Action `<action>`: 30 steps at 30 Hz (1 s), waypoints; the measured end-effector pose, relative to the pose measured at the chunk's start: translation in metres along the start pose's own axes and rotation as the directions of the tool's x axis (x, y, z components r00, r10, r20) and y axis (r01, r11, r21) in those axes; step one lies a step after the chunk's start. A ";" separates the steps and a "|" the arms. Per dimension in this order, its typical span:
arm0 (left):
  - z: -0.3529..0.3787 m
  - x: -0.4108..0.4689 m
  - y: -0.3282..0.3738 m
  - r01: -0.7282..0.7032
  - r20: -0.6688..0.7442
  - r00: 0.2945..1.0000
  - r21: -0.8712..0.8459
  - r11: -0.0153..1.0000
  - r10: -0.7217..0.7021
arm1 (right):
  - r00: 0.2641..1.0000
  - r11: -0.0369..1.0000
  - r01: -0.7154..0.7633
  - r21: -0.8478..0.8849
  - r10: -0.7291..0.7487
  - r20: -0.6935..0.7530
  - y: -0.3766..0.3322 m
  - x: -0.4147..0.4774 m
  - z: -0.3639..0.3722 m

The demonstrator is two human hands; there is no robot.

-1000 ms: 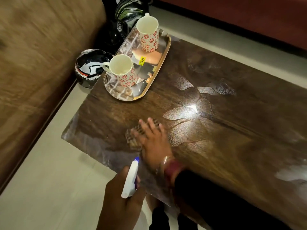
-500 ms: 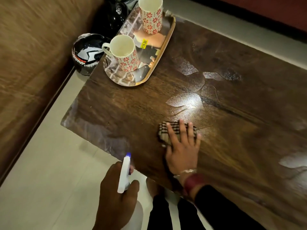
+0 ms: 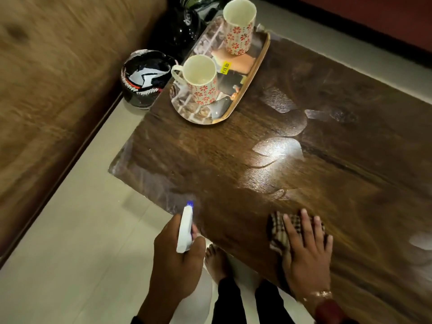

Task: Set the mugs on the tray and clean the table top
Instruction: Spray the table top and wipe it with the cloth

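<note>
Two white mugs with red flowers stand on an oval picture tray (image 3: 251, 77) at the table's far left corner: one mug (image 3: 202, 83) at the near end, the other mug (image 3: 238, 30) at the far end. My right hand (image 3: 306, 251) lies flat, fingers spread, pressing a checked cloth (image 3: 279, 232) onto the dark wooden table top (image 3: 327, 160) near its front edge. My left hand (image 3: 177, 263) holds a white spray bottle (image 3: 184, 230) with a blue nozzle, just off the table's front edge.
A brown sofa (image 3: 58, 90) runs along the left. Two black helmets sit on the floor beside the table's far left corner, the nearer helmet (image 3: 143, 78) with white markings. Pale tiled floor (image 3: 81, 242) lies between sofa and table. My bare foot (image 3: 216, 263) shows under the front edge.
My right hand has slid the cloth to the right along the front part of the table. The spray bottle stays in my left hand.
</note>
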State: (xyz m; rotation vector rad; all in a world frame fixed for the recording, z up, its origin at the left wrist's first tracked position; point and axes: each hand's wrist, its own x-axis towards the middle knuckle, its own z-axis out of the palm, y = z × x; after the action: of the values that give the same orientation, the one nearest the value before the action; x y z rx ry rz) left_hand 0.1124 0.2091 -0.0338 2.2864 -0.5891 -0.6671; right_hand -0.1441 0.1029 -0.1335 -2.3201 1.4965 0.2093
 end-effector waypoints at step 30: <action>-0.071 0.066 -0.016 0.187 -0.083 0.976 -0.177 0.966 -0.203 | 0.868 0.868 0.496 -0.015 -0.496 0.031 -0.301 0.173 0.025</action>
State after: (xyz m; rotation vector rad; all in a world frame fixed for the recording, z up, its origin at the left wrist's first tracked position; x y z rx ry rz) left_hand 0.2090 0.2162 -0.0191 2.2211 -0.2511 -0.6637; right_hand 0.2031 0.0763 -0.1440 -2.6146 0.8371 0.1144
